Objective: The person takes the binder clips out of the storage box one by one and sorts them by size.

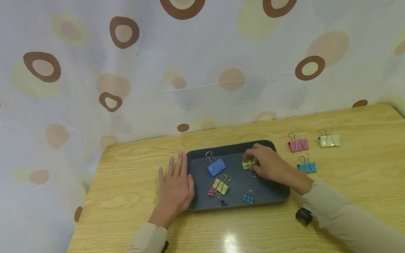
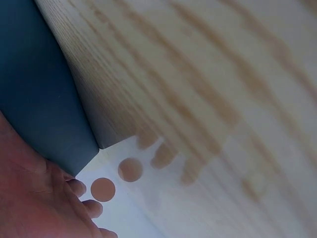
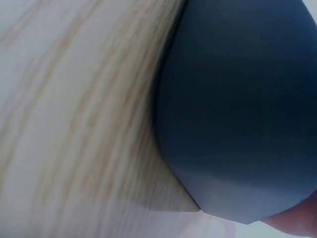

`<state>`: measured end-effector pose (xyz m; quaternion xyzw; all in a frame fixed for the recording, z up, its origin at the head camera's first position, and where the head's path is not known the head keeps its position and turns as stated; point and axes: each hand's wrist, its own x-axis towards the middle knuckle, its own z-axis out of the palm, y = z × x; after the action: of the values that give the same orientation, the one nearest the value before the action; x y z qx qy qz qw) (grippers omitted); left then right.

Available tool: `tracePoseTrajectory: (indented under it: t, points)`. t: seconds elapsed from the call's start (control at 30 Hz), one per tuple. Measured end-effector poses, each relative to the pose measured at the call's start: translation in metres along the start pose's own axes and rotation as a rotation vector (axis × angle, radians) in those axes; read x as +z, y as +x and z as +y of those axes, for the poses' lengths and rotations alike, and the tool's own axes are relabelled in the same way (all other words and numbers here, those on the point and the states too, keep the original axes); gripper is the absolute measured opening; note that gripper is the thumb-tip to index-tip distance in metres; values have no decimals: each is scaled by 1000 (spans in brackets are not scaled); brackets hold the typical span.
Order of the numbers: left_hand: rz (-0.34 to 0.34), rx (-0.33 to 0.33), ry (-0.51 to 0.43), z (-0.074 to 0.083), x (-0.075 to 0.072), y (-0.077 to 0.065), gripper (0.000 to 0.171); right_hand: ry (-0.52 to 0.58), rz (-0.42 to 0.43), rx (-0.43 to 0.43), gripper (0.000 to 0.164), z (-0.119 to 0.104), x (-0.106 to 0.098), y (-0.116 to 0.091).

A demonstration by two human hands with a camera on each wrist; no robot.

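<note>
A dark grey tray [image 1: 238, 206] lies on the wooden table. My left hand [image 1: 174, 192] rests along its left rim, fingers straight; in the left wrist view its palm [image 2: 29, 193] is against the tray's outer wall [image 2: 39, 84]. Inside the tray, toward its right side, my right hand [image 1: 270, 163] pinches a yellow binder clip [image 1: 249, 164]. Also in the tray are a blue binder clip [image 1: 216, 167], another yellow binder clip [image 1: 221, 186] beside a small pink one [image 1: 211, 191], a small navy one [image 1: 222, 202] and a small teal one [image 1: 248, 197].
Right of the tray, a pink binder clip [image 1: 298, 145], a pale yellow binder clip [image 1: 329, 140] and a larger teal binder clip [image 1: 307, 167] stand on the table [image 1: 379, 185]. A patterned cloth [image 1: 144, 73] hangs behind the table.
</note>
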<state>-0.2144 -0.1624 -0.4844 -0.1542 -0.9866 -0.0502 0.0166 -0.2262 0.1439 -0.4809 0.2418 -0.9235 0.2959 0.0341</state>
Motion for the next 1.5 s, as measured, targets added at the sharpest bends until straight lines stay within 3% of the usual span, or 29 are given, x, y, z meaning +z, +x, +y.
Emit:
tracePoseTrajectory:
  t: [0.53,0.77,1.03,1.5]
  points:
    - [6,-5,5,1,1,-1,64,143,130,-54,20,-5,-8,-18]
    - [33,9,-13,0,3,-1,64,331,139,-41,22,-12,-15,-29]
    - [54,17,-22,-1,5,-1,63,429,197,-16,21,-16,-17,-39]
    - [45,10,-14,0,4,-2,63,419,303,4,22,-19,-14,-50]
